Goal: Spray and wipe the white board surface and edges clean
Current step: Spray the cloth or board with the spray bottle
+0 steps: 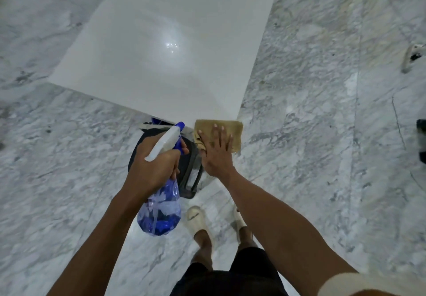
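Board's far end lost at the frame edge; support beneath it largely hidden.

The white board [166, 49] runs off the frame at 12 o'clock. A dark object [191, 173] under its near corner is mostly covered by the left hand [153, 169], spray bottle [161, 203] and right hand [217, 155]. At 3 o'clock, a black item [421, 141] is cut off and a pale object [412, 58] is too blurred to identify.

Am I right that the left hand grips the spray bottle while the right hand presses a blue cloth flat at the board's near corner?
Not quite: the cloth is tan, not blue. The head view shows the left hand gripping the spray bottle and the right hand pressing the cloth flat at the white board's near corner.
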Available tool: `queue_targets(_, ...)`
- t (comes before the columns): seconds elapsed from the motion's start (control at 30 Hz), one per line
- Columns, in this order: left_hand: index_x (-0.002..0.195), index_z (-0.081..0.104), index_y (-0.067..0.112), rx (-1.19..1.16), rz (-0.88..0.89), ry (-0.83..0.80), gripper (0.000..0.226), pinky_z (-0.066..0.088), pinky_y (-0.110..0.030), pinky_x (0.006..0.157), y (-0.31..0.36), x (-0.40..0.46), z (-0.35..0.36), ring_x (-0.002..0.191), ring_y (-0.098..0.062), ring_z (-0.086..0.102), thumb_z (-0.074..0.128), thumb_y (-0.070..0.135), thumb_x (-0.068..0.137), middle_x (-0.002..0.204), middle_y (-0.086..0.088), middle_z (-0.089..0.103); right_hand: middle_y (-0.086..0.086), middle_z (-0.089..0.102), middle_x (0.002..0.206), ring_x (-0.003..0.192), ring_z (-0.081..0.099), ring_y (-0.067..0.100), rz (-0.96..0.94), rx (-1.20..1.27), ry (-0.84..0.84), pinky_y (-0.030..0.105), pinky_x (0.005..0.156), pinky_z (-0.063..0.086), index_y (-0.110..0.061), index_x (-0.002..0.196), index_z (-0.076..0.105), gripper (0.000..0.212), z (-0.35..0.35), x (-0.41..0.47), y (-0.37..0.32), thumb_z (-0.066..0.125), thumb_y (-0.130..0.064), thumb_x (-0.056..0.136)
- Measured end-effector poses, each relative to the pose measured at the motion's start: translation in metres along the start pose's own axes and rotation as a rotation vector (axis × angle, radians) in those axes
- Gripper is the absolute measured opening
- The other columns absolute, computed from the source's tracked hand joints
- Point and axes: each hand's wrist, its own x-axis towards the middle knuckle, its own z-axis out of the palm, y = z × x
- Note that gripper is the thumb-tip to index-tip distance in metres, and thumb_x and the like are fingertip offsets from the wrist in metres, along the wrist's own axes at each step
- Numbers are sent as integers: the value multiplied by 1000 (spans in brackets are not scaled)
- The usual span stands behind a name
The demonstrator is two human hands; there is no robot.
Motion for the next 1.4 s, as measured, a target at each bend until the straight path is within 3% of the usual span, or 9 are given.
queue_targets(0.13, 78, 68, 5, -13, 41, -68, 19, 58, -51, 56, -3, -9, -20, 36, -13, 52, 52, 9, 69, 87, -29, 73, 17, 6, 164, 151, 1, 40, 31, 172, -331, 58, 121, 2, -25, 156, 19, 61, -8, -30, -32, 12, -45, 99)
queue_targets(0.2, 76, 69, 8, -4, 50, -86, 19, 57, -43, 52, -5, -12, -29, 37, -15, 53, 52, 8, 68, 87, -28, 73, 13, 24, 161, 149, 20, 36, 159, 576, -453, 52, 120, 18, -23, 152, 34, 51, -25, -34, -45, 27, -38, 104)
queue_targets(0.37, 79, 70, 5, 67, 99, -129, 23, 47, -29, 46, -12, -23, -44, 45, -20, 55, 52, -8, 76, 79, -32, 69, 6, 67, 119, 112, 61, 23, 701, 1401, -458, 36, 97, 49, -19, 116, 65, 34, -100, -48, -59, 44, -42, 102)
queue_targets(0.5, 84, 70, 2, 53, 99, -161, 19, 54, -40, 55, 0, -23, -42, 40, -13, 55, 54, 1, 75, 67, -19, 69, 10, 72, 105, 91, 67, 23, 796, 1728, -270, 33, 82, 54, -11, 113, 69, 38, -160, -28, -49, 48, -40, 100)
queue_targets(0.63, 82, 69, 2, 57, 156, -187, 20, 51, -35, 58, 26, -13, -21, 40, -10, 52, 52, -6, 87, 47, -1, 60, 12, 71, 112, 100, 65, 28, 784, 1864, -50, 40, 91, 52, -10, 118, 66, 42, -211, -6, -26, 45, -41, 101)
queue_targets(0.8, 85, 67, -2, 85, 261, -258, 19, 48, -23, 47, 70, 14, 15, 38, -10, 55, 51, 7, 93, 86, -26, 72, 18, 60, 135, 129, 53, 36, 715, 2061, 149, 50, 110, 41, -7, 136, 56, 56, -250, 7, 31, 38, -47, 102)
queue_targets(0.93, 86, 68, -2, 92, 341, -303, 18, 57, -29, 54, 108, 46, 55, 40, -10, 56, 52, 4, 93, 89, -21, 74, 16, 59, 137, 132, 51, 34, 682, 2169, 264, 51, 113, 37, -9, 138, 54, 57, -278, 19, 91, 34, -50, 103)
queue_targets(1.3, 86, 72, 0, 83, 338, -248, 19, 55, -21, 49, 261, 163, 209, 36, -11, 55, 55, 0, 95, 59, 1, 69, 14, 62, 134, 128, 56, 32, 628, 2144, 280, 53, 112, 38, -12, 137, 56, 67, -371, 132, 295, 29, -61, 100)
queue_targets(1.4, 86, 72, 5, 104, 355, -239, 19, 58, -27, 53, 308, 195, 246, 36, -11, 55, 55, -3, 91, 64, -7, 70, 14, 62, 133, 127, 56, 32, 610, 2154, 257, 53, 111, 39, -12, 136, 56, 69, -392, 166, 343, 27, -62, 100)
